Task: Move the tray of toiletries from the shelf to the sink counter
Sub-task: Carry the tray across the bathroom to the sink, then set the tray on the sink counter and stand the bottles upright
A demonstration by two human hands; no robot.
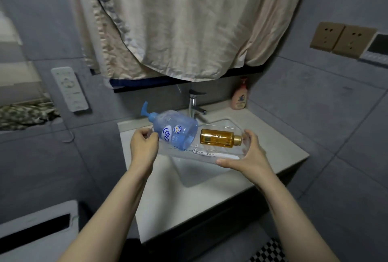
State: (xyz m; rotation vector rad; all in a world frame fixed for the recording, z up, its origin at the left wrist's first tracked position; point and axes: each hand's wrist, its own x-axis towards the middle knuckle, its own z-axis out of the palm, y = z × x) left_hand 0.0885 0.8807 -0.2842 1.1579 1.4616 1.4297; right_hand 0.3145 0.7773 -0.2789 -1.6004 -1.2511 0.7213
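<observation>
I hold a clear plastic tray [201, 153] with script lettering above the sink basin [195, 174]. My left hand [143, 146] grips its left end and my right hand [246, 152] grips its right end. In the tray a blue pump bottle [174, 130] lies on its side at the left. An amber bottle [218, 138] with a gold cap lies on its side at the right. A white stick-like item [226, 157] lies along the tray's near edge. The pale sink counter [279, 146] spreads below and around the tray.
A chrome faucet [195, 103] stands behind the tray. A peach lotion bottle [240, 96] sits at the counter's back right corner. A beige cloth [178, 20] hangs over the mirror. Wall sockets [340, 39] are at the right, a white remote panel [70, 89] at the left.
</observation>
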